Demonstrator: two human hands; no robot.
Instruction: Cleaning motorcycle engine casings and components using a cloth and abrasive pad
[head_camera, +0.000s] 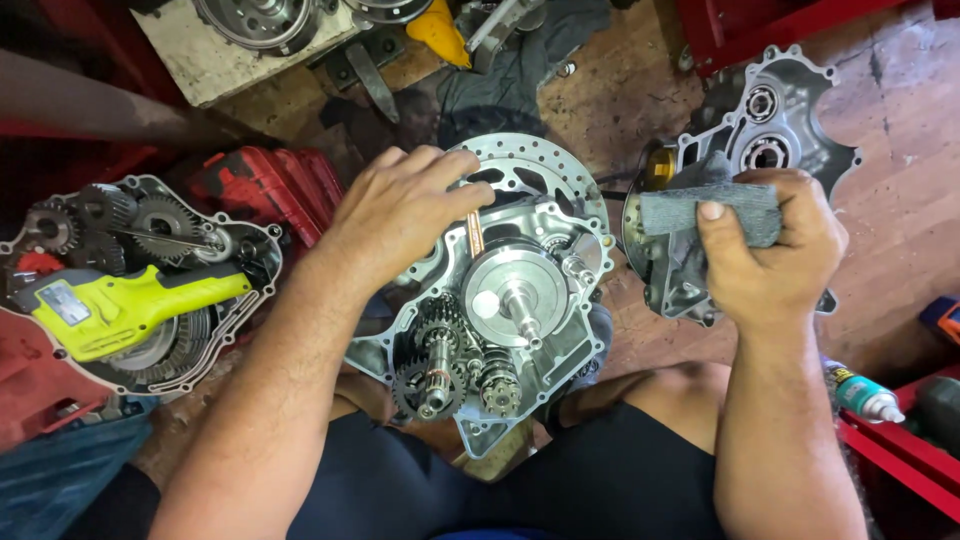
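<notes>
An open engine case half sits between my knees, showing a crankshaft and gear shafts. It rests on a drilled brake disc. My left hand lies on the case's upper left rim, fingers curled by a copper-coloured rod. My right hand is raised to the right of the case, shut on a folded grey abrasive pad. Behind that hand lies a second case half with bearings.
At the left lies another case cover with gears, with a yellow-green power tool on top. A red tool case sits behind it. A spray can and red tray are at right. Rags and parts lie at the top.
</notes>
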